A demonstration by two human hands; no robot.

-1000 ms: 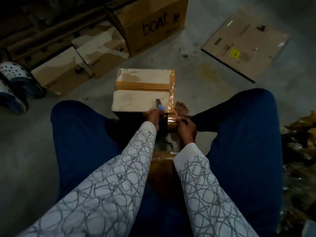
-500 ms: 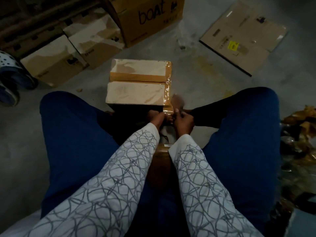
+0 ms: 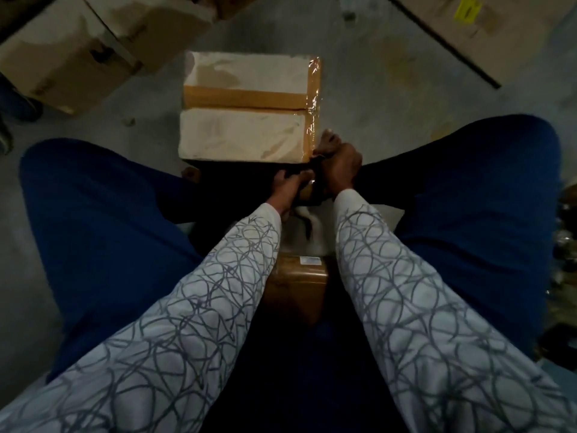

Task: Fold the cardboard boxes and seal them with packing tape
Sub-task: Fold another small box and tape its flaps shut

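Note:
A small cardboard box (image 3: 243,139) stands on the floor between my legs, with brown packing tape (image 3: 246,96) along its top seam and glossy tape down its right edge. My right hand (image 3: 340,165) is a closed fist at the box's near right corner, gripping the tape where it comes off the edge. Lower down, my left hand (image 3: 290,185) rests against the box's dark near side, fingers curled on the same shiny strip. The near face of the box is in shadow, and no cutter shows.
More cardboard boxes (image 3: 71,54) are stacked at the far left. A flattened cardboard sheet (image 3: 443,23) lies at the far right. A brown taped parcel (image 3: 296,285) sits in my lap, and dark clutter (image 3: 565,214) lines the right edge.
The view has tilted down and closer to the box. My right hand rose to the box's near right corner. The blue-tipped cutter in my left hand a second ago is out of sight.

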